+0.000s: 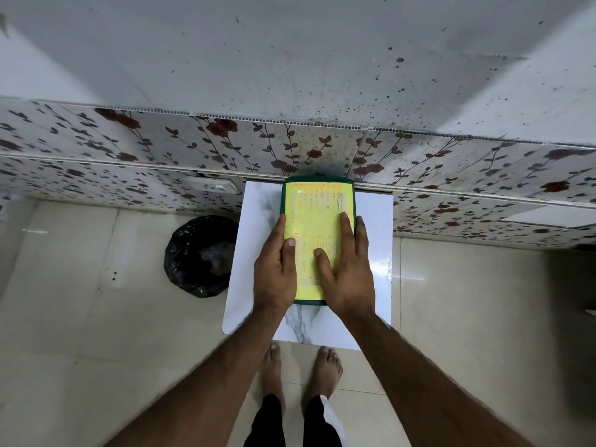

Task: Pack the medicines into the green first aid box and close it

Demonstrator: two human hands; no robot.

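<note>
The green first aid box point(318, 201) lies flat on a small white marble-patterned table point(374, 253), its lid down and covered by a yellow sheet with orange writing. My left hand point(275, 269) rests on the box's left edge, thumb on the yellow sheet. On the right side lies my right hand point(346, 269), fingers spread flat over the sheet and the right edge. No medicines are visible; whatever is inside the box is hidden.
A bin lined with a black bag point(200, 256) stands on the tiled floor left of the table. A floral-patterned wall point(129, 156) with a white socket point(213, 186) runs behind. My bare feet point(301, 372) stand at the table's near edge.
</note>
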